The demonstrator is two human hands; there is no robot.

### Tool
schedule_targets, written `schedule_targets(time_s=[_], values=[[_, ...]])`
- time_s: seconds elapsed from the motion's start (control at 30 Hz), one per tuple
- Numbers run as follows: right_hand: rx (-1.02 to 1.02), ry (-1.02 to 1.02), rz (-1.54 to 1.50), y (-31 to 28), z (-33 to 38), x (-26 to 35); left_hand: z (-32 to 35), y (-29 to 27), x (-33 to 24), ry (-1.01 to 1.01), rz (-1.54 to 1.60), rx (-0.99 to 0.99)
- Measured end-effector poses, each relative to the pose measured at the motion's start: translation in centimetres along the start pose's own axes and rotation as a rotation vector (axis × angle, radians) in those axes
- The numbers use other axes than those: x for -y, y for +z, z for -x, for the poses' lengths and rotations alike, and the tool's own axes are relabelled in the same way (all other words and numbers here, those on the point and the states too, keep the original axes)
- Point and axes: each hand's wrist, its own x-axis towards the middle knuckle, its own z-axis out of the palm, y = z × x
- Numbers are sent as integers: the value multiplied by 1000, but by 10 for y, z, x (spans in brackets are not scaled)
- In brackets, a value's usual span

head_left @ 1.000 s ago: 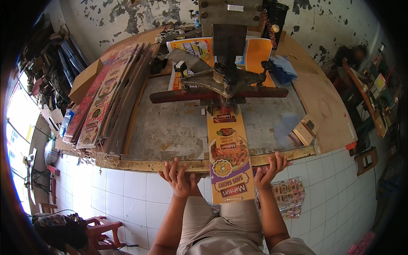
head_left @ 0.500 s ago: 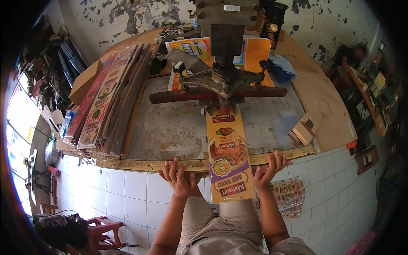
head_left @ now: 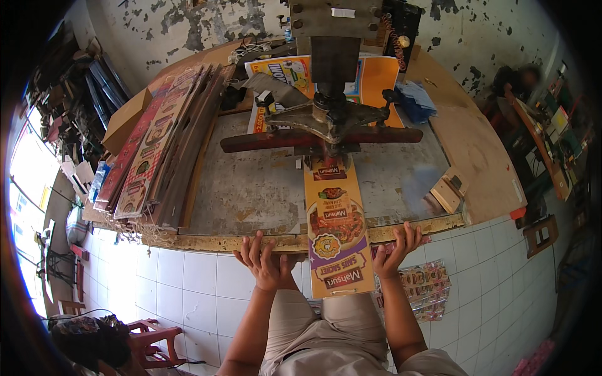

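A long printed cardboard strip [head_left: 338, 219], yellow with a purple band and pictures of food, lies under the press head [head_left: 332, 119]. Its near end hangs past the worktable's front edge, above my lap. To the left of the strip, my left hand [head_left: 260, 262] rests against the table edge with its fingers up and apart. Close by the strip's right side, my right hand [head_left: 395, 254] is also at the edge, its fingers raised and spread. Neither hand holds the strip. The strip's far end is hidden beneath the press.
A stack of long printed strips and boards [head_left: 157, 144] lies on the table's left side, beside a cardboard box [head_left: 125, 119]. At the right front is a small wooden block [head_left: 447, 193]. Printed sheets [head_left: 423, 288] lie on the tiled floor. A person [head_left: 517, 81] is at the far right.
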Motion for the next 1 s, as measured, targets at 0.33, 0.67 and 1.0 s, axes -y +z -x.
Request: schedule_targets(time_s=[0.33, 0.67, 1.0], values=[[-9, 1, 3, -1, -3, 2, 1, 3, 1, -7, 33, -36], [10, 12, 4, -3, -3, 3, 0, -1, -1, -7, 13, -2], [20, 22, 20, -8, -8, 8, -1, -3, -4, -17, 51, -1]])
